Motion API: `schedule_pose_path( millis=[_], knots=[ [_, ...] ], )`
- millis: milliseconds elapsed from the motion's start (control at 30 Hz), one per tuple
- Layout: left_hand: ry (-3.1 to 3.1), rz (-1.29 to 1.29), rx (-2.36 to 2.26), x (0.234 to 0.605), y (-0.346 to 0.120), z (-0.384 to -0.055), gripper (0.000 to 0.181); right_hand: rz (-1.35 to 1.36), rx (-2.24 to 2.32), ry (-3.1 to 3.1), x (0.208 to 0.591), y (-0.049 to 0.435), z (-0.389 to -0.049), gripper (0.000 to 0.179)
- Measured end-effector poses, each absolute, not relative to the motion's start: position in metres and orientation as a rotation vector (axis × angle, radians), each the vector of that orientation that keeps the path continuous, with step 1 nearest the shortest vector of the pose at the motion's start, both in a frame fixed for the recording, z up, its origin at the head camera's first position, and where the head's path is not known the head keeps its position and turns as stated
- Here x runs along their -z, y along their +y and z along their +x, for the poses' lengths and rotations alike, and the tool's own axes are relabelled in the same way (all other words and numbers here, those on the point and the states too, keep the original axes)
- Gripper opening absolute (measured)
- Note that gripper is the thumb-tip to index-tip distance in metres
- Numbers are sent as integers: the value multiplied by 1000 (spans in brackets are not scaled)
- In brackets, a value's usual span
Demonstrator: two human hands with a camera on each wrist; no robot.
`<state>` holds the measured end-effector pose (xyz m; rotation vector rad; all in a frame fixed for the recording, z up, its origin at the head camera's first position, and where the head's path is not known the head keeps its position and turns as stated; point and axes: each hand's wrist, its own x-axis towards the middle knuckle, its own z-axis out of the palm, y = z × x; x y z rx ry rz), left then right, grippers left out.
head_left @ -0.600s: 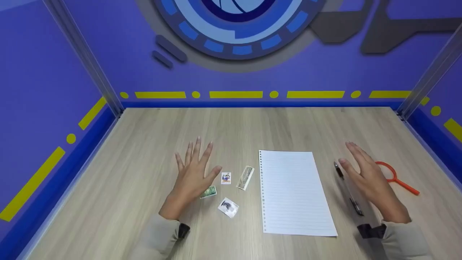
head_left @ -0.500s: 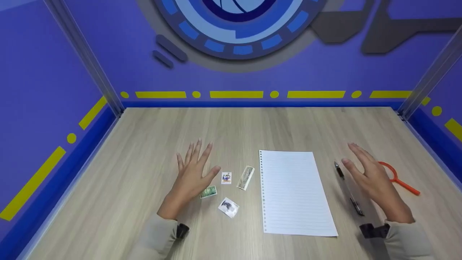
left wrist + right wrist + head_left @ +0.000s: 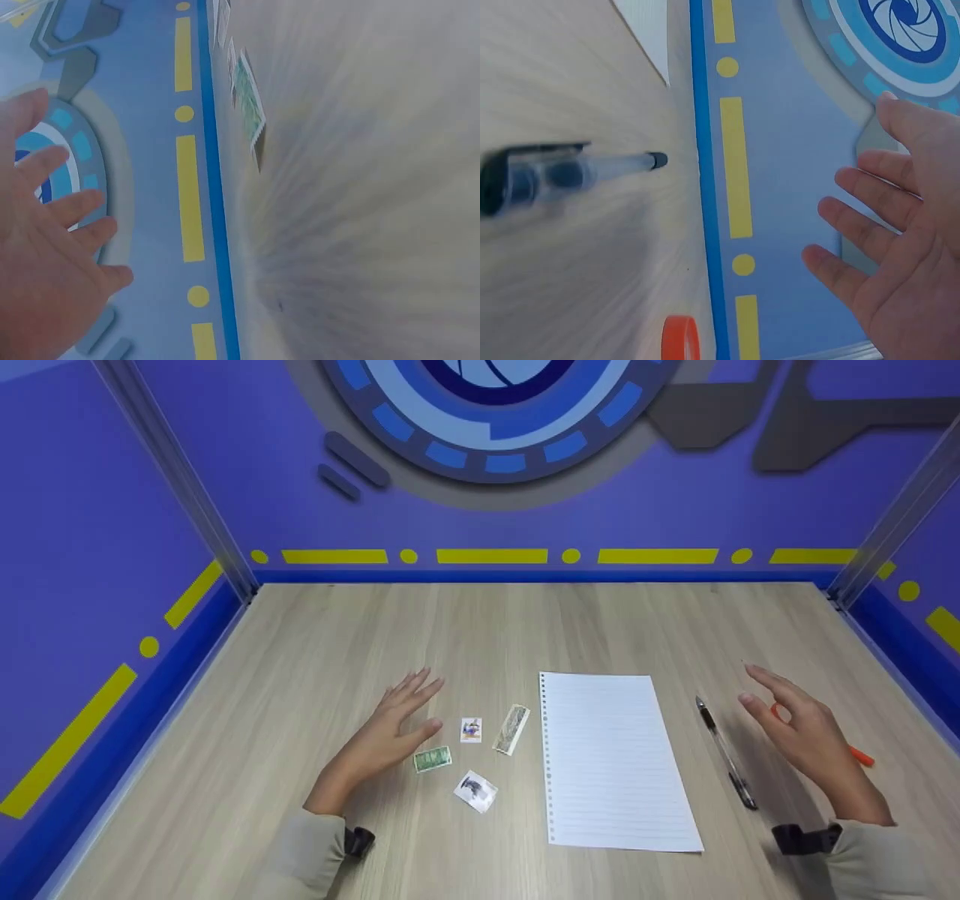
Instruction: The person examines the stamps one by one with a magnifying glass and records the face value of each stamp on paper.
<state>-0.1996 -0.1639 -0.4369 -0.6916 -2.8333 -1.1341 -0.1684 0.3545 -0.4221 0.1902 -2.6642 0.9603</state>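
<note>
Four multicoloured rectangular paper stamps [image 3: 433, 759] strewn beside left hand [image 3: 384, 737]; slender clear-and-black plastic pen [image 3: 725, 754] flanked by right hand [image 3: 814, 741]; both held unclenched

Purple walls [image 3: 225, 510] with yellow dashes [image 3: 492, 556] border a wood-grain table [image 3: 480, 630]

The hands [image 3: 381, 741] [image 3: 812, 735] have moved farther apart (green stamp [image 3: 433, 759] now uncovered).

Purple wall [image 3: 240, 472], round blue emblem [image 3: 498, 421], yellow dashes [image 3: 492, 556], grey corner posts [image 3: 177, 472], wood-grain tabletop [image 3: 480, 634]
</note>
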Motion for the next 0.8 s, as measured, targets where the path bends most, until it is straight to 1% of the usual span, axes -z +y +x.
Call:
schedule_pose_path(
  millis=[233, 433, 800],
  knots=[
    [-2855, -788, 1219, 443, -179, -202, 49, 159, -885, -2686, 426, 374, -168, 47],
    [-2866, -886, 1303, 448, -193, -207, 39, 64, -889, -2740, 425, 387, -168, 48],
    [-2938, -769, 1389, 459, -208, -209, 39, -57, -876, -2764, 430, 401, -168, 54]
  ],
)
